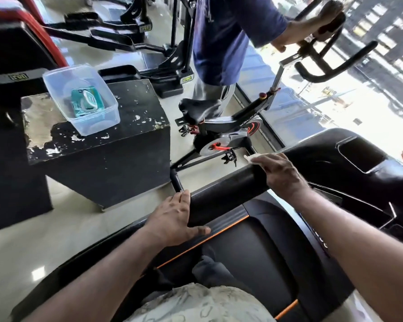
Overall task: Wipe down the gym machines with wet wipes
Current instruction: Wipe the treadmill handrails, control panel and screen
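Right hand: the right hand (282, 173) lies over the top of the handrail (228, 184), fingers laid out fairly flat on a white wet wipe (251, 158) and pressing it to the padding.
Left hand: the left hand (175, 219) grips the handrail's free end, fingers wrapped over the far side and thumb along the near side.
Treadmill: the treadmill (254, 252) carries the handrail. Its belt lies below the handrail and its console (358, 163) sits at the handrail's upper right end.
Black box: a scuffed black box (107, 145) stands on the floor to the left of the handrail, well apart from it.
Spin bike: a spin bike (230, 126) stands just beyond the handrail. A second person (219, 31) stands behind it with a hand on its handlebar.
Tub: a clear tub (63, 89) sits on the box, far left of the handrail.
Wipes pack: a teal wipes pack (85, 101) lies inside the tub.
Wipe: it is trapped between fingers and padding, with one corner poking out past the fingertips on the handrail's far side.
Step in hand: probably wiping along the padded handrail.
Doing it well: brace with the left hand, press evenly, and draw the wipe lengthwise in overlapping passes. Roll the wrist so the far side and underside get covered too, and refold the wipe when it looks dirty.
Handrail axis: the long axis runs diagonally, from the free end at lower left up to the console at upper right. The free end points toward the box.
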